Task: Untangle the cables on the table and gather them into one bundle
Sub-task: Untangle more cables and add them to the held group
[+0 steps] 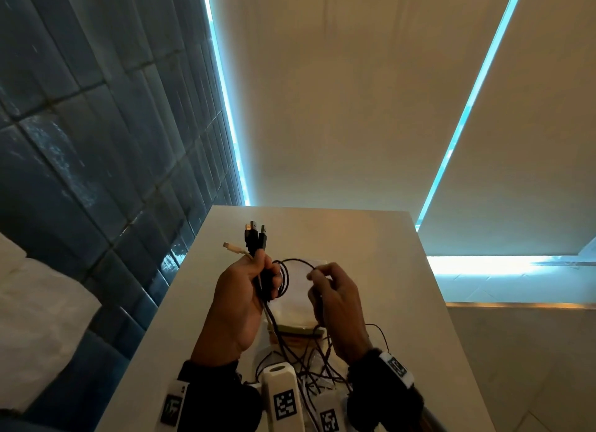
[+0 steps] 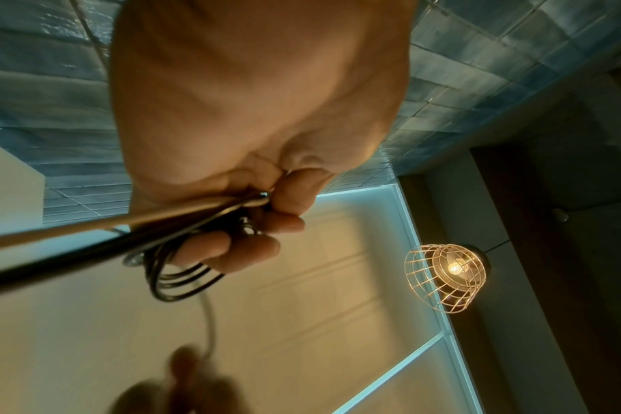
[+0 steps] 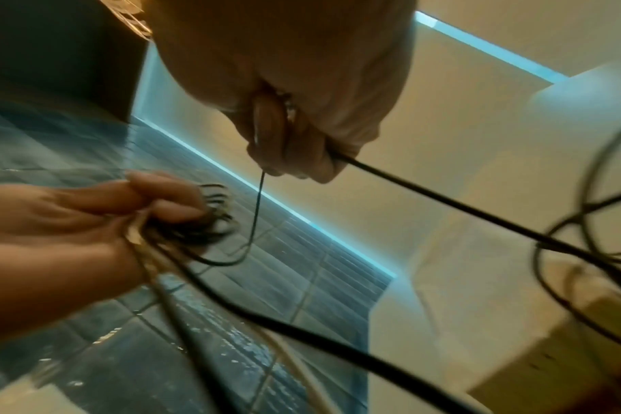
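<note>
My left hand is raised above the white table and grips a bundle of cables. Black USB plugs and one white plug stick up out of the fist. In the left wrist view the curled fingers wrap black loops and a pale cable. My right hand pinches a thin black cable that arcs over to the left hand. In the right wrist view this thin black cable runs down from the fingers. Loose strands hang tangled below both hands.
A pale box or packet lies on the table under the hands. Dark blue tiled wall stands at the left, light blinds behind the table. A caged lamp hangs overhead. White tagged wrist mounts fill the bottom edge.
</note>
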